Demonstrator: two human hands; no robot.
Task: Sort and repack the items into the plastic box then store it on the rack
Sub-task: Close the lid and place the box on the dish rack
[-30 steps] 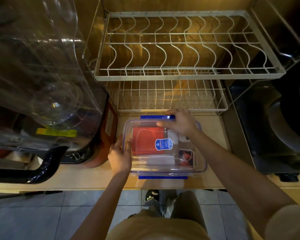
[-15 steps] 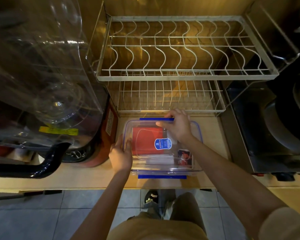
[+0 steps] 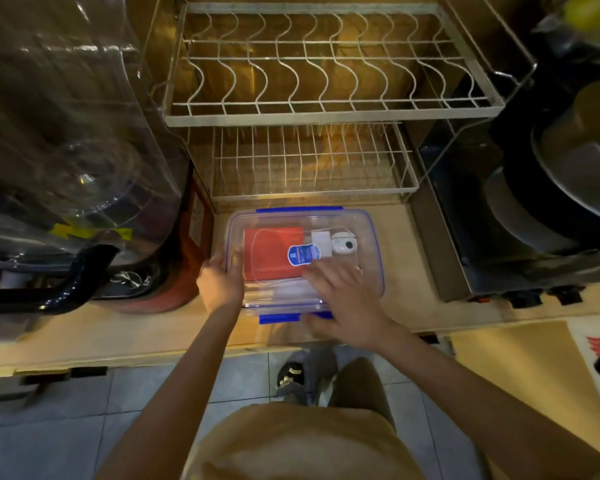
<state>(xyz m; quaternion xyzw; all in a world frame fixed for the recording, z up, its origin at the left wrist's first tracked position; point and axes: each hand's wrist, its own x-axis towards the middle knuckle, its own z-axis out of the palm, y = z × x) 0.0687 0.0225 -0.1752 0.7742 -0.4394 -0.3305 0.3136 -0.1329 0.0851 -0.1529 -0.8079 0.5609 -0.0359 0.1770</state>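
Note:
A clear plastic box (image 3: 369, 233) with blue clips and its lid on sits on the counter below the wire rack (image 3: 326, 109). Inside lie a red flat item (image 3: 271, 249), a small white device (image 3: 343, 245) and a thin white cable. My left hand (image 3: 220, 284) holds the box's left edge, fingers curled over the rim. My right hand (image 3: 347, 299) lies with spread fingers on the lid's near right part, its thumb down by the front blue clip (image 3: 279, 318).
The rack has a wavy upper shelf and a lower wire shelf (image 3: 312, 168) just behind the box. A large clear water bottle (image 3: 66, 133) stands at left. Dark pans and an appliance (image 3: 534, 209) crowd the right. My legs and tiled floor show below.
My right hand left the far blue clip and came to the near side of the lid. The white device is now uncovered. The left hand kept its place.

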